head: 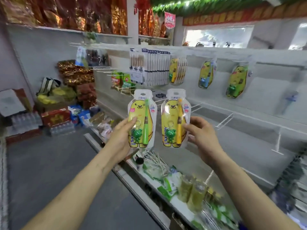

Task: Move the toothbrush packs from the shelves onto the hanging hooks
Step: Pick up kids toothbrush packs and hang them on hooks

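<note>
Two packs in hand, both upright, long axis vertical, hang-holes at the top edge, so each is already oriented for a hook.

Left hand (123, 135) pinches the green-brush pack (142, 118) at its left edge, thumb on the front and fingers (132, 121) behind. Right hand (203, 136) holds the yellow-brush pack (175, 117) the same way at its right edge. Both grips are closed on the packs. The packs sit side by side, near but not touching.

Key relation: the hanging rail (216, 53) and its hooks lie above and beyond both packs, up and to the right. Two bear packs (236, 81) already hang there, with free hooks likely between them, but blur hides the hook tips. The right hand is nearer that stretch, so I'd expect the yellow pack to go first: raise it, line the hole up with the tip, push it on.

Look: clear blister pouch, yellow bear card, one child's brush down the right side, green frog charm at lower left. Thin and flexible; it may bend when pushed onto a hook.

Shelf (249, 123) behind the packs looks largely cleared.
</note>
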